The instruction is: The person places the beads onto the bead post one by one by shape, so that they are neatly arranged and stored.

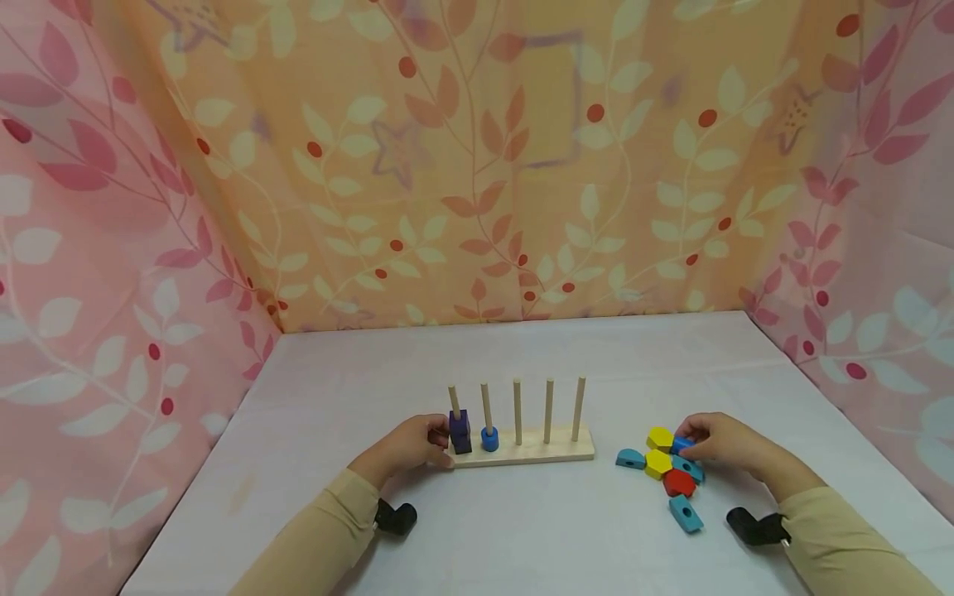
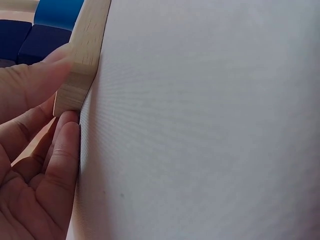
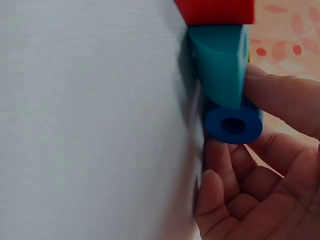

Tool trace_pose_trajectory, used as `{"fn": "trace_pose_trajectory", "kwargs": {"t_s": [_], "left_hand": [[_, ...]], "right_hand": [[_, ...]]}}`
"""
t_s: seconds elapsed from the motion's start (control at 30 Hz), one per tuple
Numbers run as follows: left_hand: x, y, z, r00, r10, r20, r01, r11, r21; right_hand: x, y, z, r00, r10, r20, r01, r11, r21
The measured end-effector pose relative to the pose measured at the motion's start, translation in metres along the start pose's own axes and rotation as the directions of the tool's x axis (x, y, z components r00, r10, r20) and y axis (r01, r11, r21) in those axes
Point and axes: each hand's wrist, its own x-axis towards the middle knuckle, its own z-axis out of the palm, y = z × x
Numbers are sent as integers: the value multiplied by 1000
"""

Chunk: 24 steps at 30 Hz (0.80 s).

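A wooden base [image 1: 551, 451] with several upright pegs stands on the white table. Its leftmost peg carries a dark blue block [image 1: 460, 430], and the peg beside it a blue ring [image 1: 489, 439]. My left hand [image 1: 438, 443] grips the left end of the base [image 2: 82, 55], thumb on top and fingers below. To the right lies a cluster of pieces: two yellow [image 1: 659, 451], one red [image 1: 679, 483] and several teal [image 1: 686, 514]. My right hand [image 1: 689, 437] pinches a small blue ring [image 3: 233, 125] at the cluster's far edge, beside a teal piece [image 3: 222, 62].
Leaf-patterned curtains [image 1: 477, 165] close in the table at the back and on both sides. Three pegs [image 1: 547, 410] on the right of the base carry nothing. White tabletop [image 1: 522, 530] spreads in front of the base.
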Motion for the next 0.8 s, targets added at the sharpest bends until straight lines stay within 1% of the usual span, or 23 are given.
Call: {"fn": "trace_pose_trajectory", "kwargs": {"t_s": [0.2, 0.4, 0.53, 0.8], "left_hand": [[0, 0, -1, 1000, -4, 6, 3, 1000, 17], [-2, 3, -1, 1000, -7, 8, 7, 1000, 18], [-3, 4, -1, 1000, -2, 8, 2, 1000, 24], [0, 0, -1, 1000, 17, 4, -17, 1000, 8]], "right_hand": [[-3, -3, -9, 1000, -23, 12, 23, 1000, 15], [-4, -10, -18, 998, -52, -26, 52, 998, 21], [-7, -23, -21, 995, -91, -38, 93, 995, 48], [-13, -63, -26, 980, -185, -72, 192, 975, 113]]}}
